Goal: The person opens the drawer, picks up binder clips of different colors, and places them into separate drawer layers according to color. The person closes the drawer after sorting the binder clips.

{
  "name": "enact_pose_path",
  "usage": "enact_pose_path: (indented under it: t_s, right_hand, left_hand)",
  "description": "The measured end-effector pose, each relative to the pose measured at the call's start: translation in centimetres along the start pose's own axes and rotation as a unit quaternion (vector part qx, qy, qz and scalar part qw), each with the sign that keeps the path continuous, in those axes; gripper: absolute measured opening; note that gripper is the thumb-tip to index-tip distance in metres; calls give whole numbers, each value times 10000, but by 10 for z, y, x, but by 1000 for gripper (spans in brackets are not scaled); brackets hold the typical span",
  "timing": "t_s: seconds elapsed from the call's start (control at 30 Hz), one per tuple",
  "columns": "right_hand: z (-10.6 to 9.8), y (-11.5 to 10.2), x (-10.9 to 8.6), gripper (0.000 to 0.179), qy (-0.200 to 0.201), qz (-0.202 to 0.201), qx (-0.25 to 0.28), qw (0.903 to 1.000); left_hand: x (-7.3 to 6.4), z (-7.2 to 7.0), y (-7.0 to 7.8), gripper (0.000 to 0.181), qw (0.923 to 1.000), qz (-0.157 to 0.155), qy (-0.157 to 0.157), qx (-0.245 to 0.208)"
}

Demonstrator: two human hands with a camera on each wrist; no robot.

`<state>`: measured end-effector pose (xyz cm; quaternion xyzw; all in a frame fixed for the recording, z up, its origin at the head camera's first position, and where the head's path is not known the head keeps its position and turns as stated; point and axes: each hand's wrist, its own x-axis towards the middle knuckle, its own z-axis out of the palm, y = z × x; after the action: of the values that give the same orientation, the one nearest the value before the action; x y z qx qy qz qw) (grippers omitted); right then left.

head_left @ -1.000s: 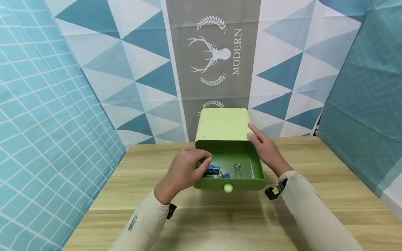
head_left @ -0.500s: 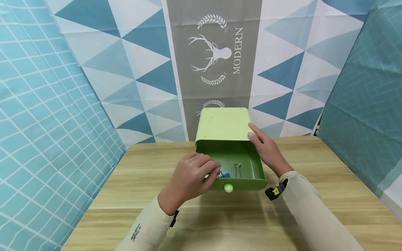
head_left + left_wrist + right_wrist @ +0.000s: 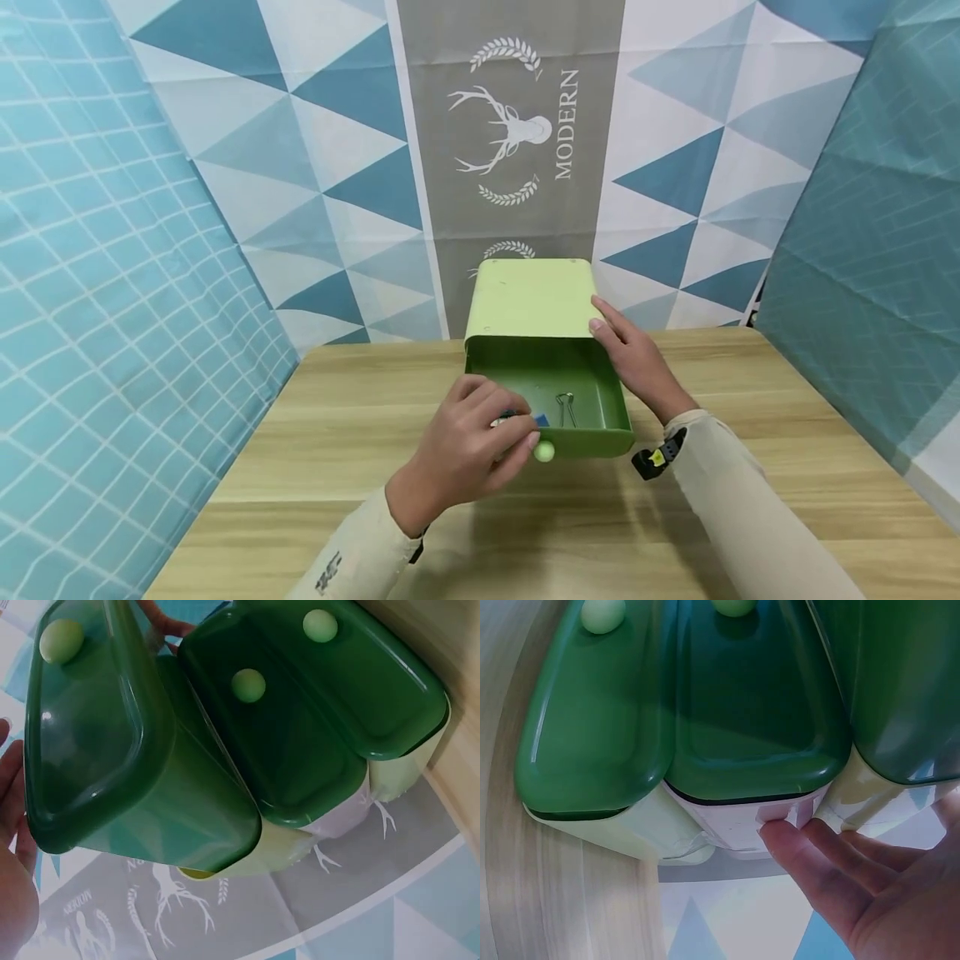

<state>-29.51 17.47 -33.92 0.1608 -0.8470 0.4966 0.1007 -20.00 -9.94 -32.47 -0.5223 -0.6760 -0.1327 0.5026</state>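
Observation:
A small green drawer unit stands on the table, its pale top [image 3: 532, 296] facing up. Its upper drawer [image 3: 592, 383] is pulled out and holds a few small blue binder clips [image 3: 542, 421] and a wire-handled clip [image 3: 566, 408]. My left hand [image 3: 472, 437] is over the drawer's front left corner, fingers bent and thumb near the round knob [image 3: 544, 451]. What lies under its fingertips is hidden. My right hand [image 3: 637, 358] rests on the unit's right side. In the right wrist view, its extended fingers [image 3: 832, 859] touch the pinkish casing [image 3: 739, 825].
Two lower drawers [image 3: 281, 750] are pushed in, each with a pale round knob [image 3: 320, 625]. Wood-grain tabletop [image 3: 360, 392] surrounds the unit. A patterned cloth [image 3: 517, 200] hangs close behind it, with blue cloths [image 3: 97, 275] at the sides.
My left hand has moved right and slightly toward me along the drawer front, now covering most of the left clips and reaching the knob. My right hand and the unit have stayed in place.

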Motion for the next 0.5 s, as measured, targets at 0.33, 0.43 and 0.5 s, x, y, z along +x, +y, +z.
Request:
enact_pose_path:
  t_s: [0.33,0.43,0.5]
  right_hand:
    - [-4,-2,0,61,-106,58,182,9998]
    - [-4,-3,1,62,-115,65,170,9998]
    - [-5,-4,2,62,-109,33,147,9998]
  left_hand:
    - [-6,-4,14,23,9989,329,330,61]
    - [-9,-5,17,25,9989,308,339,93]
    - [-11,-6,18,26,9990,282,332,88]
